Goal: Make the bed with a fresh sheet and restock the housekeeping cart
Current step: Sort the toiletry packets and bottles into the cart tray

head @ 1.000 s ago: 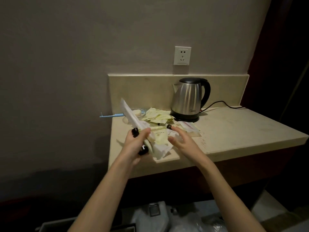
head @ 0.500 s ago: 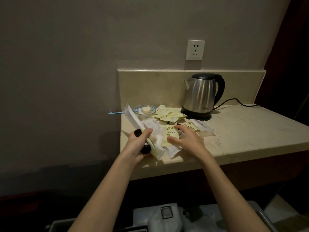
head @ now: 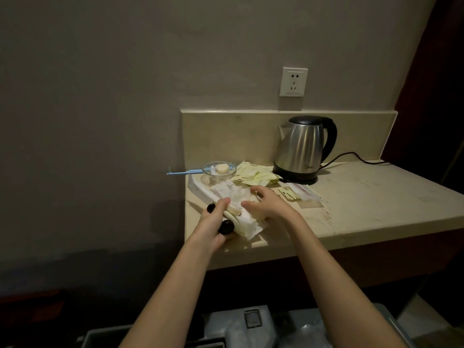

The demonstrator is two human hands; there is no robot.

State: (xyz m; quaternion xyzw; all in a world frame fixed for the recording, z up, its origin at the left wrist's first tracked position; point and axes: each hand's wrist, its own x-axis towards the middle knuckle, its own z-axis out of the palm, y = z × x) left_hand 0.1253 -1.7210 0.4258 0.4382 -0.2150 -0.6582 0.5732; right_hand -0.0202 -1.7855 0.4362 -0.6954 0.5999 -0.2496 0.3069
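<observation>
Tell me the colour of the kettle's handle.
Black; the kettle body is brushed steel, seen in the head view.

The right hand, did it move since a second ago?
Yes. The right hand slid left along the counter, away from the kettle, onto the packets the left hand holds.
</observation>
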